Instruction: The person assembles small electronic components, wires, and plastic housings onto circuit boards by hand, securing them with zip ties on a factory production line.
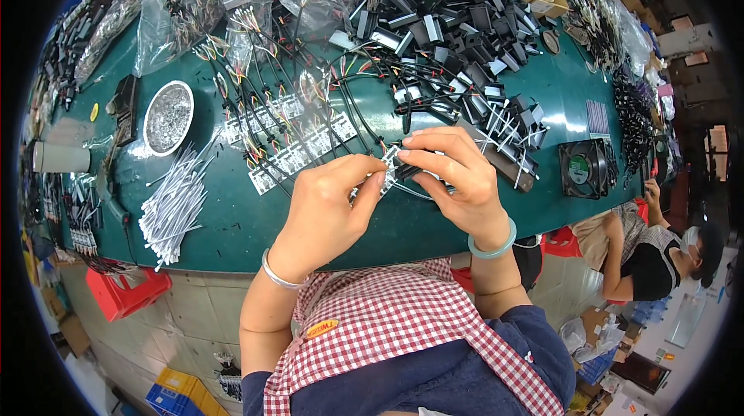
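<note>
Close to the table's near edge, a small white circuit board (390,162) is held between my two hands. My left hand (335,195) pinches its left side with thumb and forefinger. Fingers of my right hand (457,176) close on its right side, beside a dark cable whose end my fingers partly hide. Just left of the hands lie white circuit board panels (298,154) with black cables and coloured wire ends across them. Black and silver housings (442,17) are heaped beyond my right hand.
White cable ties (172,203) lie in a bundle at the left, near a round bowl (168,118) of small bits. A black fan (583,169) stands at the right, with white sticks (508,133) nearer. Another person (659,261) sits at the far right.
</note>
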Demonstrator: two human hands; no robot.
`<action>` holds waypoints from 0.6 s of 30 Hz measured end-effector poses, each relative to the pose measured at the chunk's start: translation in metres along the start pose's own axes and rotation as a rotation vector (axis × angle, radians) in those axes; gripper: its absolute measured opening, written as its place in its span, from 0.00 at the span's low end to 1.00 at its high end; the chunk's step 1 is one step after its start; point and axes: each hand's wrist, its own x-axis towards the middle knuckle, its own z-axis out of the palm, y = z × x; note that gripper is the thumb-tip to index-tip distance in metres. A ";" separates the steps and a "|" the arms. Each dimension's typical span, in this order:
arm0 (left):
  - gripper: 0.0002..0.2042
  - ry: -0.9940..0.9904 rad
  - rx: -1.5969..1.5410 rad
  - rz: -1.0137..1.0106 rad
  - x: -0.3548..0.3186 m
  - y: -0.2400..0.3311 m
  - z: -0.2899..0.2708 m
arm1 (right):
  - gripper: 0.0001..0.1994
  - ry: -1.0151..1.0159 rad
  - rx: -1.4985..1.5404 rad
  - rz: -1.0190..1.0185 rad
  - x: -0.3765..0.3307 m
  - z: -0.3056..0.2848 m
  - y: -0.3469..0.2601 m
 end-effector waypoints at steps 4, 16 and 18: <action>0.04 -0.057 -0.129 -0.139 -0.001 -0.001 -0.004 | 0.20 -0.045 0.140 0.016 -0.001 -0.002 0.000; 0.03 -0.086 -0.056 -0.168 -0.001 -0.001 -0.003 | 0.15 -0.136 -0.120 -0.057 -0.002 -0.002 -0.007; 0.03 -0.080 -0.064 -0.182 -0.002 0.000 -0.003 | 0.16 -0.134 -0.094 -0.047 -0.002 -0.002 -0.006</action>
